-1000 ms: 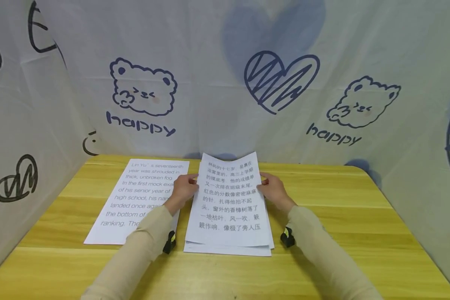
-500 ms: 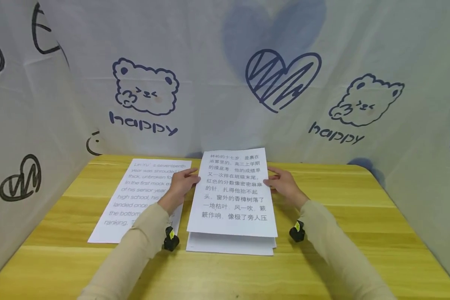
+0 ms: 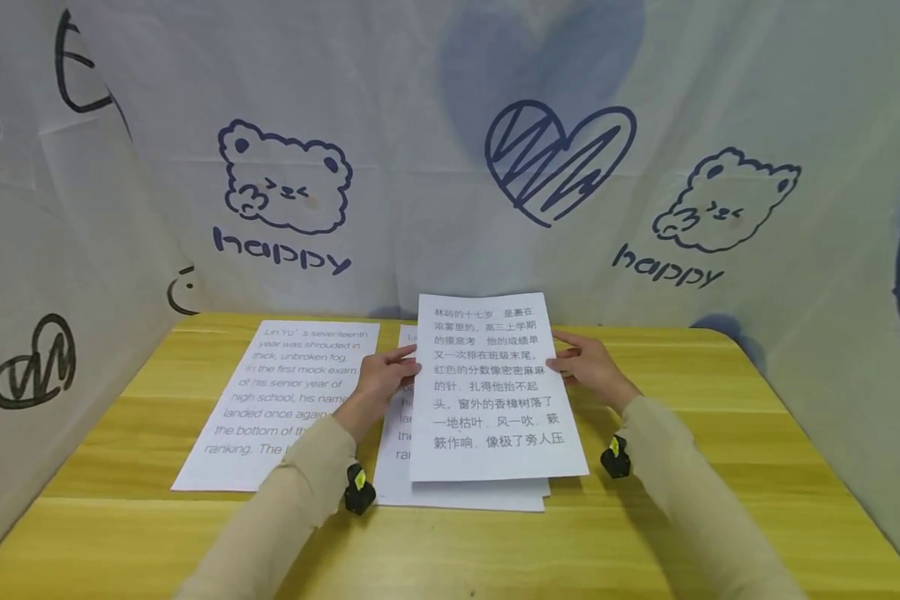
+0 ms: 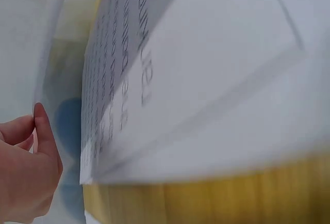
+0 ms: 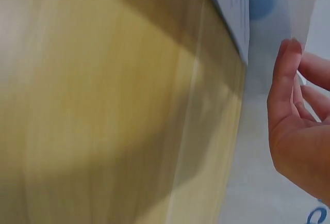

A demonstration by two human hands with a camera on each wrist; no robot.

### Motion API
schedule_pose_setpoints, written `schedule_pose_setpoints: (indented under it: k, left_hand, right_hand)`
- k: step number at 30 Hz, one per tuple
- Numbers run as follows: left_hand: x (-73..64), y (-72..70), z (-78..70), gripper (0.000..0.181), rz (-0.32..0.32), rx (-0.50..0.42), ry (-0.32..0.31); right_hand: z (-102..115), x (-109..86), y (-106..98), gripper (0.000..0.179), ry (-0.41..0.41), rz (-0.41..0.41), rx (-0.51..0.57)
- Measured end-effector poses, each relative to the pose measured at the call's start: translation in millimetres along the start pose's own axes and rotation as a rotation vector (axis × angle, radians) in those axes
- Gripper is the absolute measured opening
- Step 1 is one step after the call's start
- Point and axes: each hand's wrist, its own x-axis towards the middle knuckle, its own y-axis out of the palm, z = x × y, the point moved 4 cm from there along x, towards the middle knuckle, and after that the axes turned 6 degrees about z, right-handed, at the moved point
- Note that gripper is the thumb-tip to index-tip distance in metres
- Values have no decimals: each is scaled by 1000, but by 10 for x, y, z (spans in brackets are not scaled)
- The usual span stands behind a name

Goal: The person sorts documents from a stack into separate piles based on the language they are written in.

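Note:
A white sheet of paper point(image 3: 491, 392) printed with Chinese text hangs raised between my hands. My left hand point(image 3: 378, 385) pinches its left edge between thumb and fingers; my right hand point(image 3: 588, 367) pinches the right edge the same way. In the left wrist view the left fingertips point(image 4: 40, 113) close on the paper's edge, and the right wrist view shows the right thumb and fingers at the other edge. Below the raised sheet lies a small stack of papers point(image 3: 393, 492), the top one in English print, partly hidden by the sheet.
Another English-printed page point(image 3: 232, 417) lies on the wooden table point(image 3: 720, 467) at the left, partly covered by my left sleeve. A white cloth point(image 3: 420, 167) with bears and hearts hangs behind and along both sides of the table.
The Chinese-text sheet has lifted off the stack and shifted to the right with both hands, uncovering the left part of the English page beneath it.

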Motion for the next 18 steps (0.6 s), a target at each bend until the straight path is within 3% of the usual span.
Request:
schedule_pose_setpoints:
  k: [5,10,16,18]
  left_hand:
    - [-5,219,20,40,10,45,-8]
    - [-28,416,8,39,-5,104,-2]
    - [-19,700,63,39,6,81,-3]
    - [-6,786,78,39,6,74,-6]
  right_hand:
    - [-86,-60,-196,63,-15,27,-33]
    - [-306,14,-366,67,27,44,-50]
    - [-402,-22,-573,66,92,21,-59]
    - [-536,49,-671,66,82,11,-54]
